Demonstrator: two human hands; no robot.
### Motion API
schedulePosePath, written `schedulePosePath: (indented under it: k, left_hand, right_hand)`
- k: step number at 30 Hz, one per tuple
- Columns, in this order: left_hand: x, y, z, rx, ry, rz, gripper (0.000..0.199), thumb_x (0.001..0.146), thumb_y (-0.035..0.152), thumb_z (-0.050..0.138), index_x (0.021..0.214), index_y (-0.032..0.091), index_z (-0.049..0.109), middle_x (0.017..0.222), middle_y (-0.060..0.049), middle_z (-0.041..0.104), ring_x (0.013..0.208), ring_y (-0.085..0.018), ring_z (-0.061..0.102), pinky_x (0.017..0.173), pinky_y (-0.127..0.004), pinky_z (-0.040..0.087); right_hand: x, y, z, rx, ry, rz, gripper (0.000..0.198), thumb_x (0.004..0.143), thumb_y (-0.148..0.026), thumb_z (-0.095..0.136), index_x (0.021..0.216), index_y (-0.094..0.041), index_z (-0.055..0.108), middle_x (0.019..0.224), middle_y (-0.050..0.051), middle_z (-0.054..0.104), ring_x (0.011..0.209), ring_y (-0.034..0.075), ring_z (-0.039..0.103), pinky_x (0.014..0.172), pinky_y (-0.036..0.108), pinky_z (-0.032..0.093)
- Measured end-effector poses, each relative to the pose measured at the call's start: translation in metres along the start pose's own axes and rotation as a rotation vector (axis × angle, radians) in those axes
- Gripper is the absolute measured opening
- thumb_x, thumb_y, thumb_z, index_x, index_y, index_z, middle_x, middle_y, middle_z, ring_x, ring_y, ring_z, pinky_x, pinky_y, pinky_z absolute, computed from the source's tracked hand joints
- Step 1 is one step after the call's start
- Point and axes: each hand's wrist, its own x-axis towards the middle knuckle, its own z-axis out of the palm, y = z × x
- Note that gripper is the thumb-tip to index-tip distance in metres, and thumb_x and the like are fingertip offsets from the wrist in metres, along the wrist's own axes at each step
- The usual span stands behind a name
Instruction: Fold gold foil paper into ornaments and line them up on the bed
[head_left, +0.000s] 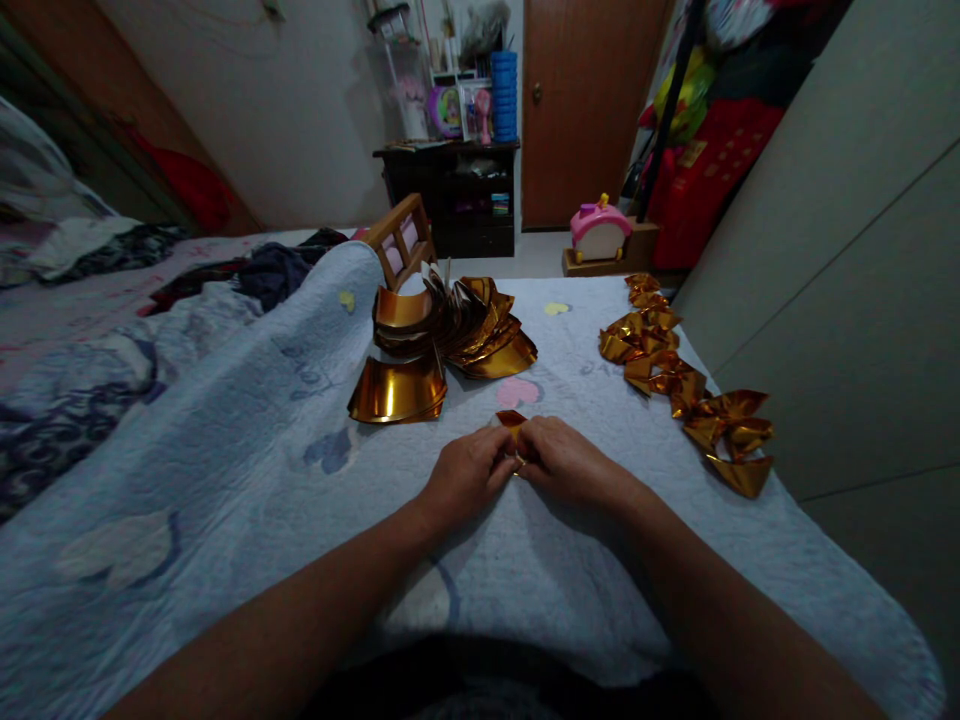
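Note:
Both hands meet in the middle, just above the light blue quilt. My left hand pinches one side of a small piece of gold foil paper. On the other side of the same piece, my right hand is closed with its fingertips. Most of the foil paper is hidden behind the fingers; its upper edge shows between them. Ahead and to the left lie fanned stacks of gold foil sheets. Along the right edge runs a row of folded gold foil pieces, shaped like ingots.
A wooden frame stands at the quilt's far end. Beyond it are a dark shelf and a brown door. A pink toy sits back right. Clothes lie at left; a pale cabinet borders the right.

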Motion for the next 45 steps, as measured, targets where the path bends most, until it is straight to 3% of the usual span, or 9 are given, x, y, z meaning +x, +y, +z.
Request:
schedulePosePath:
  k: [10,25,31,39,45]
  left_hand:
    - [-0.008,-0.011,-0.009,-0.049,-0.035,0.201,0.011,0.091,0.014,0.059,0.094,0.020,0.068,0.099,-0.005,0.066,0.092,-0.018,0.064,0.080,-0.028,0.049]
    - [-0.005,-0.011,-0.009,-0.102,-0.085,0.094,0.014,0.093,0.014,0.055,0.089,0.019,0.067,0.094,-0.005,0.066,0.092,-0.019,0.063,0.083,-0.031,0.050]
    - [-0.005,-0.009,-0.007,-0.056,-0.085,0.037,0.010,0.090,0.013,0.055,0.087,0.019,0.063,0.086,-0.002,0.063,0.084,-0.018,0.061,0.077,-0.030,0.048]
    - [-0.005,-0.009,-0.007,-0.074,-0.071,0.044,0.013,0.089,0.010,0.053,0.086,0.019,0.061,0.086,-0.003,0.062,0.083,-0.018,0.060,0.075,-0.029,0.045]
    - [-0.007,-0.010,-0.008,-0.099,-0.069,0.081,0.013,0.091,0.011,0.052,0.085,0.019,0.061,0.088,-0.003,0.062,0.084,-0.018,0.060,0.075,-0.028,0.046]
  right_hand:
    - [-0.001,-0.001,-0.001,-0.019,-0.008,0.033,0.012,0.084,-0.014,0.065,0.080,-0.018,0.055,0.082,0.004,0.059,0.075,0.017,0.046,0.070,0.030,0.033]
    - [0.002,-0.009,0.012,-0.183,0.021,0.128,0.011,0.091,-0.027,0.063,0.092,-0.017,0.059,0.091,0.009,0.066,0.085,0.023,0.055,0.076,0.035,0.036]
    - [0.002,-0.007,0.016,-0.149,0.078,0.094,0.015,0.091,-0.025,0.062,0.104,-0.019,0.056,0.095,0.008,0.066,0.084,0.022,0.054,0.074,0.033,0.033]
    - [0.001,0.007,0.016,-0.058,0.049,0.019,0.025,0.089,-0.019,0.062,0.113,-0.020,0.054,0.101,0.007,0.066,0.086,0.021,0.053,0.078,0.033,0.034]
    - [-0.003,0.007,0.010,0.023,0.042,0.029,0.017,0.086,-0.019,0.063,0.099,-0.020,0.052,0.093,0.005,0.062,0.083,0.020,0.052,0.075,0.032,0.035]
